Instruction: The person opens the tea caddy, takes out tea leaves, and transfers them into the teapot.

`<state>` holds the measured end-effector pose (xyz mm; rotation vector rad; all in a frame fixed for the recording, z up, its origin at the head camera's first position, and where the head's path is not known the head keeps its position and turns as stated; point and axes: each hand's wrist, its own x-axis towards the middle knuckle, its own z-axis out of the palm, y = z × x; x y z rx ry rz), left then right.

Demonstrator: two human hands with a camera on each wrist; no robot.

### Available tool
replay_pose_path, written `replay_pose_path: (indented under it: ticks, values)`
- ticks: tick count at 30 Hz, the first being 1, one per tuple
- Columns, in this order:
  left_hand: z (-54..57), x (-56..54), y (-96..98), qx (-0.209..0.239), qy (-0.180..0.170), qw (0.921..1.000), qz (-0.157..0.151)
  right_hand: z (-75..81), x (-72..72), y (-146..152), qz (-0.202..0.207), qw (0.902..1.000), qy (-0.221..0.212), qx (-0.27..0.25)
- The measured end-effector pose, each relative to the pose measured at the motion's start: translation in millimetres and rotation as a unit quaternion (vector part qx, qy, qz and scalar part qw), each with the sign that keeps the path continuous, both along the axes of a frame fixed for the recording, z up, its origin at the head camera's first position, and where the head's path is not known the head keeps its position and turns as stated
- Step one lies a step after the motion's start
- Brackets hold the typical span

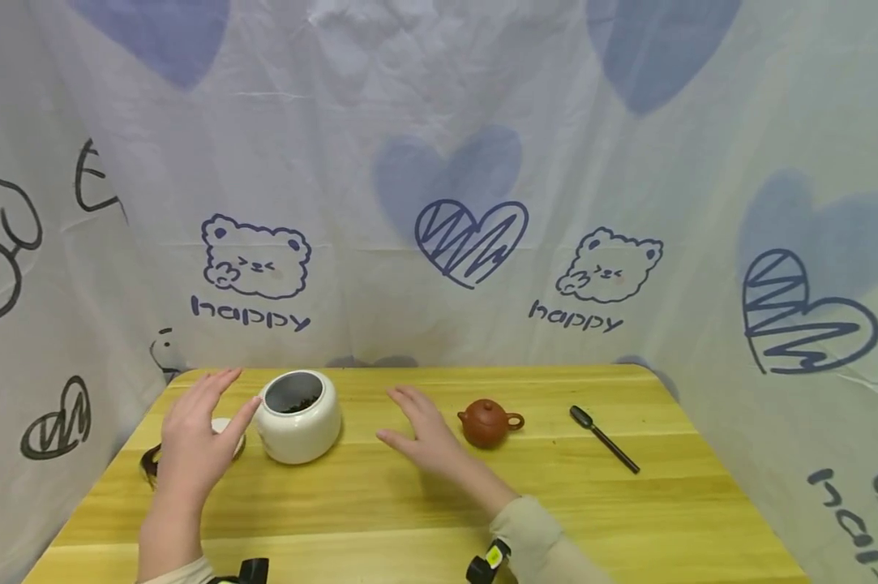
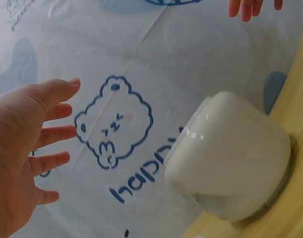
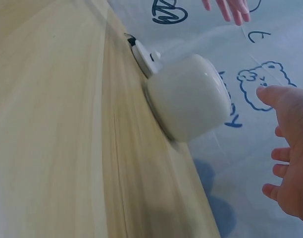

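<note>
A white round ceramic jar (image 1: 300, 434) stands upright on the table without a lid, with dark loose bits inside (image 1: 303, 404). My left hand (image 1: 196, 430) is raised to the left of the jar, its fingers spread and holding nothing. In the head view its thumb tip overlaps the jar's edge, but the left wrist view shows the hand (image 2: 23, 153) apart from the jar (image 2: 230, 158). My right hand (image 1: 426, 434) hovers between the jar and a reddish-brown clay teapot (image 1: 486, 425), fingers extended, grasping nothing. Behind the left hand, a white lid (image 1: 236, 442) is partly hidden.
A black long-handled scoop (image 1: 605, 440) lies to the right of the teapot. Left of the lid is a dark object (image 1: 149, 464), mostly covered by my left hand. The wooden table (image 1: 380, 519) is bordered at the back and sides by a printed cloth (image 1: 366, 243).
</note>
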<state>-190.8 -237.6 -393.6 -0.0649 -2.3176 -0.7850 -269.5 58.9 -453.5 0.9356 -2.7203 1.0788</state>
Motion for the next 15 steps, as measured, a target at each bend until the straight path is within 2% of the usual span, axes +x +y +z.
replay_pose_path:
  ticks: [8, 15]
  values:
    - [-28.3, -4.9, -28.1, 0.047, 0.027, 0.9971, 0.054, 4.4, -2.4, -33, 0.002, 0.9998, 0.005, 0.021]
    - [-51.5, -7.5, -49.5, 0.085, -0.022, 0.9929, 0.081, 2.9, -9.4, -60, -0.004, 0.9991, 0.007, 0.042]
